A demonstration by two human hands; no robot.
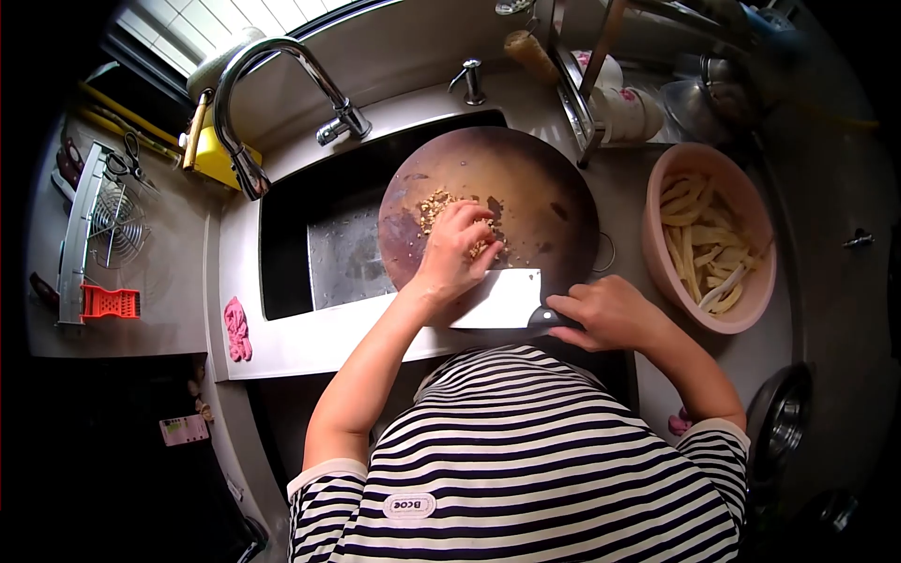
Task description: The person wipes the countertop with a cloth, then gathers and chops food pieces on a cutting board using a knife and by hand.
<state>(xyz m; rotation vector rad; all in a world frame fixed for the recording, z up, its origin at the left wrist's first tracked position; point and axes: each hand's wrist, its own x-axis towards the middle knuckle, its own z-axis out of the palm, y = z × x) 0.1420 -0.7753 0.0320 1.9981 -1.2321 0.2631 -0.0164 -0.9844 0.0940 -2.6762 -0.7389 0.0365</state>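
A round wooden cutting board (535,197) lies over the right part of the sink. Small chopped brown bits (436,208) are gathered on its left half. My left hand (460,246) rests over these bits with its fingers curled; whether it holds any is hidden. My right hand (596,314) grips the black handle of a cleaver (497,298) at the board's near edge. The wide blade lies flat-looking and points left, just below my left hand.
A pink basin (657,253) of pale strips stands to the right. The chrome faucet (225,103) arches over the dark sink (282,253). A pink cloth (236,330) lies left of the sink, and a metal rack (80,235) stands farther left. Bowls (629,114) sit at the back right.
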